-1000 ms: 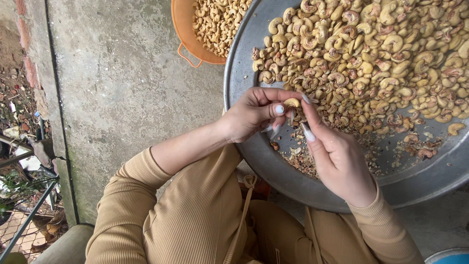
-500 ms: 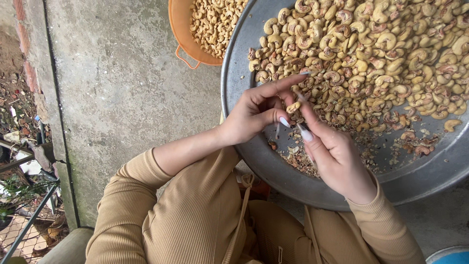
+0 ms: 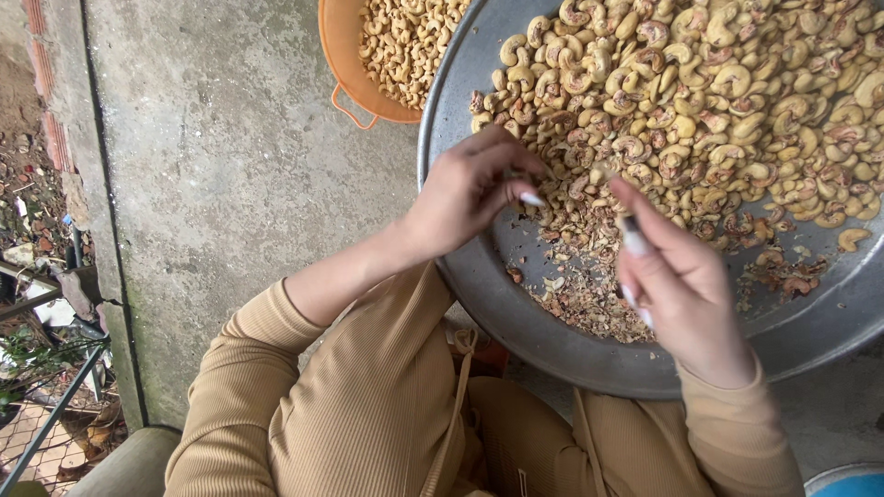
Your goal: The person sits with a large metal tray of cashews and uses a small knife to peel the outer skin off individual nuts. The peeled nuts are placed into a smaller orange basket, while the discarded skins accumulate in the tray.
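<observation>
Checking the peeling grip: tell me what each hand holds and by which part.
The right hand pinches a small, thin tool between its fingers; its tip is hidden. Whether the left hand, curled over the metal tray, holds a cashew cannot be told.

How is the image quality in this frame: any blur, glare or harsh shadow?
Head view: soft, even daylight, no hard shadows; right hand motion-blurred, left hand slightly soft; cashews sharp; metal pan shows only dull sheen, no glare.
</observation>
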